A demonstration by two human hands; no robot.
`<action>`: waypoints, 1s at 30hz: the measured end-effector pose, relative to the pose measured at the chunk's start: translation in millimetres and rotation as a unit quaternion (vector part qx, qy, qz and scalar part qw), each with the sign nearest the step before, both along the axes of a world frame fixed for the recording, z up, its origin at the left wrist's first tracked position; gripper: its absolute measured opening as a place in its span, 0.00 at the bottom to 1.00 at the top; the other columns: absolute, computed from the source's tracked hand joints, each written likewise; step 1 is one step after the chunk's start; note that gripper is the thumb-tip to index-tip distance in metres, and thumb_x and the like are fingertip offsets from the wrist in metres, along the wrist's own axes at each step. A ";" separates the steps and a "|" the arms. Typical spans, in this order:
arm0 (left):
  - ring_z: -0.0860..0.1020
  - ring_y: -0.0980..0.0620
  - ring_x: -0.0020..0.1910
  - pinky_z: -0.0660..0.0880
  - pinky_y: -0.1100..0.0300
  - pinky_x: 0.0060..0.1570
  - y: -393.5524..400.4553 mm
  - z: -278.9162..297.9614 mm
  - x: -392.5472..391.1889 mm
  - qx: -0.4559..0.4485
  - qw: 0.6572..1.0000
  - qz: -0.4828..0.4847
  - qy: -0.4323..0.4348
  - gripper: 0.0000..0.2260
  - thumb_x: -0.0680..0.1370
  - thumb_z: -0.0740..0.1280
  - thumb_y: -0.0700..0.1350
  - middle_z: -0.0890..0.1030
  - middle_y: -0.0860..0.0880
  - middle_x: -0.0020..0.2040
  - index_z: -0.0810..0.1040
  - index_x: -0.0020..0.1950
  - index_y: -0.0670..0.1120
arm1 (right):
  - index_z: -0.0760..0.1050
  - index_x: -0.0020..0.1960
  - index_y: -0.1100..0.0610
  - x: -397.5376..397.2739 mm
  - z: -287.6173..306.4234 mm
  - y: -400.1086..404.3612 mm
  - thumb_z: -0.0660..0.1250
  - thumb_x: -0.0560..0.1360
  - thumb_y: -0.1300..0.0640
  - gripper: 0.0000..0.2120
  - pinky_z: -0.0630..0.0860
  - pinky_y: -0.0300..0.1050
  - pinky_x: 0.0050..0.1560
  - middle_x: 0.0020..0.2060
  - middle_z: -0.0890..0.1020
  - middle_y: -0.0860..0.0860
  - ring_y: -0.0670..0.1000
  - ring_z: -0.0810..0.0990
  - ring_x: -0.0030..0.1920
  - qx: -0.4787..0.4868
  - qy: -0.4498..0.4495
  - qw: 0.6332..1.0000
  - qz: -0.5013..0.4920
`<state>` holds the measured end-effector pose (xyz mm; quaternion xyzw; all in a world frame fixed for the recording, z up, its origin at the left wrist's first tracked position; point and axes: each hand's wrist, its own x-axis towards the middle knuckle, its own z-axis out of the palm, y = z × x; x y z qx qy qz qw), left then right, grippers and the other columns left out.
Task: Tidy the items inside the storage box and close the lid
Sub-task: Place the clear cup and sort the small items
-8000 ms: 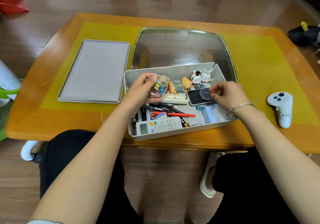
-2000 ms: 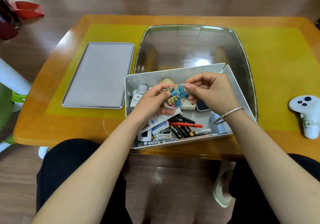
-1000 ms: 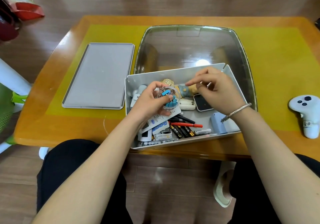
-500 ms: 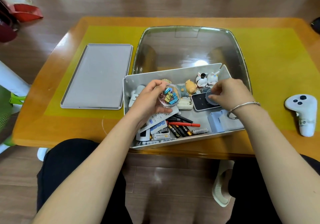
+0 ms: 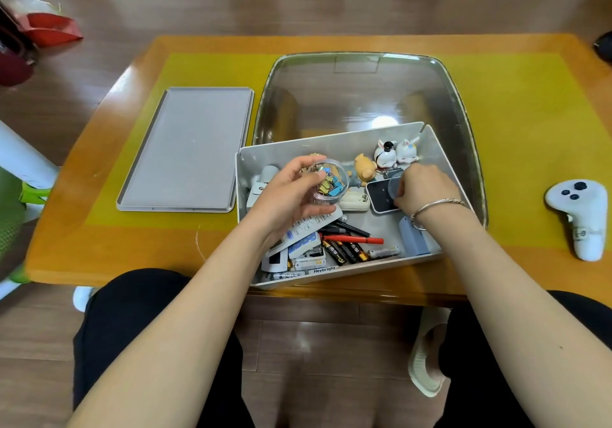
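Holding a clear tub of clips over the open box.
Lid lies flat left, long axis running away from you; your left hand cups the tub; your right hand pinches a clear disc.

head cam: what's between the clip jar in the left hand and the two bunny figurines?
A small orange bear-like figurine lies between the clear jar of binder clips and the two bunny figurines, inside the grey storage box; head view.
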<state>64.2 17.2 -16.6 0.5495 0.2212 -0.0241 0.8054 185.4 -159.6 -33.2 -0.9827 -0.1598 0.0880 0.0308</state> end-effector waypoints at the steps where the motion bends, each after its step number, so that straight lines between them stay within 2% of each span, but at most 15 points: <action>1: 0.82 0.42 0.50 0.81 0.57 0.38 0.1 -0.2 0.2 0.005 1.000 0.000 0.003 0.11 0.80 0.62 0.38 0.77 0.39 0.58 0.75 0.62 0.45 | 0.79 0.47 0.60 -1.3 1.5 0.3 0.68 0.71 0.58 0.07 0.71 0.45 0.40 0.45 0.80 0.60 0.60 0.78 0.44 0.007 0.005 1.000 0.010; 4: 0.82 0.42 0.51 0.81 0.57 0.38 1.1 -1.5 0.6 0.017 1.000 0.002 0.008 0.11 0.80 0.61 0.37 0.75 0.38 0.59 0.75 0.61 0.46 | 0.78 0.37 0.60 -5.6 8.9 -1.0 0.69 0.67 0.55 0.08 0.74 0.44 0.38 0.35 0.80 0.58 0.58 0.78 0.37 0.049 0.022 0.998 0.039; 6: 0.82 0.43 0.50 0.82 0.56 0.40 1.2 -1.0 0.6 0.021 1.000 0.006 0.008 0.11 0.79 0.64 0.39 0.76 0.39 0.59 0.75 0.61 0.46 | 0.76 0.33 0.60 -8.1 14.9 -2.4 0.69 0.65 0.54 0.09 0.74 0.43 0.36 0.31 0.79 0.56 0.55 0.77 0.35 0.115 0.021 0.992 0.046; 10: 0.82 0.46 0.51 0.81 0.55 0.43 1.0 -1.9 0.2 0.071 0.997 0.003 0.006 0.25 0.68 0.76 0.41 0.77 0.43 0.58 0.72 0.63 0.48 | 0.72 0.32 0.57 -11.7 26.9 -3.3 0.69 0.66 0.55 0.09 0.66 0.36 0.30 0.29 0.76 0.49 0.44 0.72 0.31 0.241 0.034 0.969 0.054; 13: 0.81 0.49 0.50 0.79 0.60 0.39 1.4 -3.6 -0.3 0.107 0.994 0.005 -0.004 0.28 0.65 0.78 0.39 0.77 0.46 0.55 0.71 0.62 0.49 | 0.69 0.33 0.59 -16.3 31.4 -0.6 0.64 0.67 0.50 0.13 0.64 0.36 0.32 0.28 0.71 0.48 0.44 0.69 0.31 0.300 0.022 0.952 0.064; 15: 0.82 0.52 0.46 0.79 0.61 0.36 1.8 -4.5 -0.4 0.114 0.993 0.010 -0.007 0.27 0.66 0.78 0.40 0.78 0.47 0.53 0.71 0.60 0.50 | 0.69 0.34 0.62 -19.8 32.8 1.8 0.61 0.67 0.49 0.15 0.63 0.32 0.33 0.29 0.70 0.49 0.44 0.67 0.32 0.323 0.005 0.943 0.080; 17: 0.82 0.52 0.43 0.78 0.61 0.34 1.2 -6.3 0.0 0.118 0.993 0.011 -0.007 0.25 0.66 0.77 0.41 0.78 0.46 0.52 0.70 0.59 0.51 | 0.68 0.35 0.63 -21.7 32.9 3.2 0.61 0.70 0.52 0.13 0.63 0.29 0.33 0.30 0.69 0.50 0.44 0.66 0.32 0.330 -0.004 0.938 0.109; 20: 0.82 0.52 0.41 0.77 0.60 0.31 0.0 -7.8 0.7 0.102 0.994 0.023 -0.007 0.21 0.69 0.76 0.43 0.78 0.44 0.52 0.70 0.55 0.52 | 0.67 0.37 0.62 -21.4 31.9 3.3 0.61 0.71 0.57 0.08 0.62 0.38 0.32 0.31 0.68 0.49 0.45 0.65 0.33 0.320 0.004 0.938 0.134; 23: 0.83 0.51 0.39 0.77 0.60 0.28 0.3 -7.2 0.8 0.084 0.996 0.033 -0.007 0.17 0.72 0.74 0.44 0.79 0.43 0.51 0.69 0.54 0.50 | 0.68 0.38 0.62 -22.7 32.8 2.7 0.61 0.71 0.54 0.11 0.64 0.41 0.31 0.29 0.71 0.50 0.46 0.67 0.30 0.352 0.015 0.928 0.122; 25: 0.83 0.51 0.38 0.76 0.60 0.26 0.0 -6.9 0.2 0.095 0.995 0.031 -0.002 0.14 0.74 0.72 0.45 0.80 0.44 0.50 0.69 0.53 0.50 | 0.70 0.40 0.62 -23.8 34.8 3.4 0.62 0.72 0.54 0.10 0.67 0.44 0.33 0.31 0.75 0.55 0.50 0.71 0.32 0.390 0.026 0.914 0.107; 27: 0.83 0.50 0.40 0.76 0.60 0.27 -1.0 -7.0 0.1 0.105 0.994 0.030 -0.001 0.11 0.76 0.69 0.44 0.80 0.45 0.50 0.70 0.55 0.49 | 0.71 0.43 0.62 -24.0 36.5 4.7 0.64 0.73 0.59 0.06 0.73 0.48 0.38 0.36 0.79 0.61 0.57 0.76 0.37 0.428 0.037 0.898 0.095; 30: 0.82 0.52 0.40 0.78 0.60 0.30 -0.6 -5.8 1.5 0.102 0.994 0.044 -0.003 0.09 0.79 0.64 0.41 0.79 0.46 0.50 0.73 0.58 0.47 | 0.72 0.46 0.58 -25.0 38.8 5.8 0.64 0.75 0.62 0.01 0.75 0.45 0.39 0.38 0.80 0.63 0.60 0.77 0.38 0.448 0.038 0.888 0.096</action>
